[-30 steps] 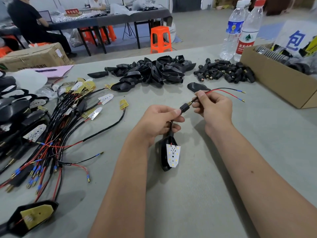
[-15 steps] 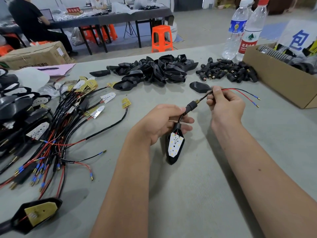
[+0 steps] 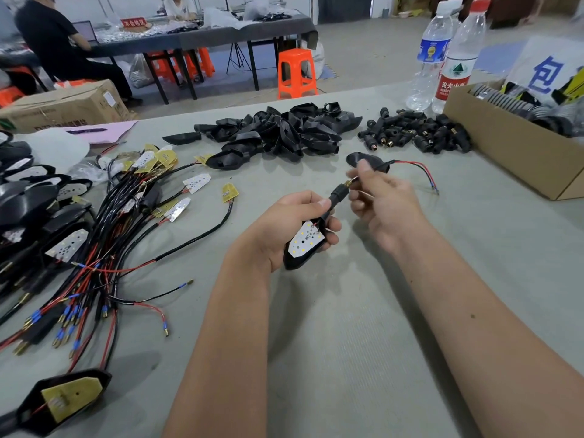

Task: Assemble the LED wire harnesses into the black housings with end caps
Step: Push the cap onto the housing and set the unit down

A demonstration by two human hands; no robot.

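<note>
Forearms reach up from the bottom edge to mid-frame, where the left hand [image 3: 284, 226] curls round a black housing [image 3: 305, 248] with a white LED board [image 3: 306, 239] seated in it, thumb against the black end cap [image 3: 338, 193] on its stem. Just right of it, the right hand [image 3: 384, 200] pinches the wire [image 3: 420, 170] where it leaves the cap, its other fingers loosely spread. Further up lie a heap of empty housings [image 3: 278, 132] and loose caps [image 3: 417, 134], wire harnesses [image 3: 94, 248] at left, a cardboard box [image 3: 512, 150] at right.
</note>
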